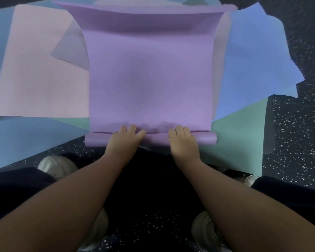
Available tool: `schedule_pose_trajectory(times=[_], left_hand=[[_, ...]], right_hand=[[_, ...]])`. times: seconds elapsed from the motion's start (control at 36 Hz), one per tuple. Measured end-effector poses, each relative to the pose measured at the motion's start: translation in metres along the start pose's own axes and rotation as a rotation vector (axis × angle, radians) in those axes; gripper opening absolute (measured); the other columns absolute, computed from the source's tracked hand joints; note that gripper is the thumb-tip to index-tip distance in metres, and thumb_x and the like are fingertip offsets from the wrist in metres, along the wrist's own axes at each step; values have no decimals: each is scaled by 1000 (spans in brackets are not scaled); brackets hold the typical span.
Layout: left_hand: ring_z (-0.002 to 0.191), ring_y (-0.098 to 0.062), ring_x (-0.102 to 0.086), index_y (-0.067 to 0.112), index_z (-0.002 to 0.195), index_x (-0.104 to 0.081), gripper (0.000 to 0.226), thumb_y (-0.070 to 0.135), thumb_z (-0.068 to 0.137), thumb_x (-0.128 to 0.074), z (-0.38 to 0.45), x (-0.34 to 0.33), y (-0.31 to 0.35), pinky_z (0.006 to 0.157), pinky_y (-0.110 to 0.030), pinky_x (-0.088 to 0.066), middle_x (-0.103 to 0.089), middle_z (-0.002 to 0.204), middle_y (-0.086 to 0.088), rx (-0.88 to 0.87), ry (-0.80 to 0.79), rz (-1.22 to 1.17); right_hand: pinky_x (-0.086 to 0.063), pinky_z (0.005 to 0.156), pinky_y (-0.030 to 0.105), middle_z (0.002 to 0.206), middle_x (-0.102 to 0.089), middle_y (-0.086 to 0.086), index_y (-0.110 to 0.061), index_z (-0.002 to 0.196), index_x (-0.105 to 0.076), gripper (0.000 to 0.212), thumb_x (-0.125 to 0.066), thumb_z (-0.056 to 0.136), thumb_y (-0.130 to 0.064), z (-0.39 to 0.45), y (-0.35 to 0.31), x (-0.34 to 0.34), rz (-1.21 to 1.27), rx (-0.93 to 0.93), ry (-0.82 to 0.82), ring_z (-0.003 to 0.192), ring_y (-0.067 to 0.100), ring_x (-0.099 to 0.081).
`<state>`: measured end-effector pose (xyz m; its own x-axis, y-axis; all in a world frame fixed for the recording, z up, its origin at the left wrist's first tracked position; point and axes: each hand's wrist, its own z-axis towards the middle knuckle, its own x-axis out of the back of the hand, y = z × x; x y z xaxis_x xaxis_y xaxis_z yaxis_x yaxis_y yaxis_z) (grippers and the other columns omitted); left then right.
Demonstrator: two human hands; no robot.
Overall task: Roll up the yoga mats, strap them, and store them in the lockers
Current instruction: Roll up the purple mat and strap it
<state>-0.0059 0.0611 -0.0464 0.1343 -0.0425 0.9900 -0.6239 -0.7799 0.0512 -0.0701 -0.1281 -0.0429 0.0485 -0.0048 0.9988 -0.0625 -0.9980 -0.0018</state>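
Purple mat (150, 79): lies flat on top of the pile, running straight away from the person; its near end is wound into a thin roll (96, 140), its far end curls upward.
Left hand (125, 140): palm down on the roll, left of centre, fingers bent over its top onto the flat sheet.
Right hand (183, 141): palm down on the roll, right of centre, fingers likewise curled over the top.
Grip: both hands press and cup the roll rather than closing around it; the roll's two ends stick out beyond the hands.
Mats counted: one purple, one pink (36, 70) at left, one green (238, 131) at right beneath the purple; blue sheets (253, 60) show on both sides, their number unclear.
Floor (298, 124): dark, speckled white, carrying the whole overlapping pile.
Shoes (56, 165): pale, near the person's legs; count unclear.
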Motion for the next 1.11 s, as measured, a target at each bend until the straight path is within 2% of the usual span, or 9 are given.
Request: schedule_pose_trajectory(times=[0.22,0.31,0.39,0.44,0.56,0.75,0.92,1.03,1.11], left_hand=[[109,-29,-44,22,122,-49,27,18,96,-53,13,6,2,67,-35,-33,-46,120,-7,166,-151,-21],[103,-32,-50,17,116,-58,34,8,83,-63,17,12,3,76,-39,-37,-54,114,-10,223,-109,-2],[76,-32,-57,10,91,-69,36,3,56,-73,17,12,2,65,-38,-44,-58,88,-13,133,55,32],[71,-32,-58,9,95,-69,31,12,66,-57,15,12,1,65,-40,-48,-60,85,-14,58,169,20],[94,-32,-61,15,111,-64,38,9,78,-47,7,-2,0,91,-56,-43,-64,103,-11,-21,216,104],[135,-37,-42,22,146,-40,61,5,89,-28,-9,-22,-2,101,-64,-33,-43,147,-18,-55,245,232],[129,-36,-49,27,141,-36,85,28,69,-80,14,-8,-9,94,-69,-36,-48,143,-16,10,59,86],[130,-35,-48,29,141,-35,98,37,59,-86,26,2,-11,92,-74,-33,-47,144,-16,37,8,47],[132,-34,-46,28,142,-44,96,41,57,-86,30,1,-13,93,-73,-33,-45,146,-16,44,-35,63]], right_hand=[[-39,63,37,89,-61,11,-10,95,-64,26,-47,76,-12,-6,13,-12,66,52,43,77,30,-53],[-48,57,29,81,-63,6,-13,87,-69,26,-48,72,-19,12,21,-2,147,98,-6,71,28,-61],[-49,73,32,101,-67,7,-13,109,-69,32,-48,85,-15,26,26,9,148,101,-118,93,30,-62],[-38,94,35,129,-57,4,-18,134,-54,38,-43,98,-17,35,26,10,120,81,-209,119,28,-47],[-35,102,35,142,-47,5,-19,143,-44,41,-40,102,-18,50,22,12,121,18,-239,128,26,-39],[-33,103,34,142,-45,8,-17,143,-42,43,-43,100,-14,58,20,10,122,-33,-233,128,28,-38],[-32,93,39,134,-42,14,-10,135,-48,36,-44,100,-16,60,13,19,127,-154,-133,123,32,-39],[-37,72,38,100,-58,15,-9,100,-65,35,-36,81,-6,62,2,21,137,-145,73,94,32,-53],[-27,66,34,85,-58,9,-14,85,-64,21,-46,73,-11,56,-2,17,141,-19,163,83,26,-40]])
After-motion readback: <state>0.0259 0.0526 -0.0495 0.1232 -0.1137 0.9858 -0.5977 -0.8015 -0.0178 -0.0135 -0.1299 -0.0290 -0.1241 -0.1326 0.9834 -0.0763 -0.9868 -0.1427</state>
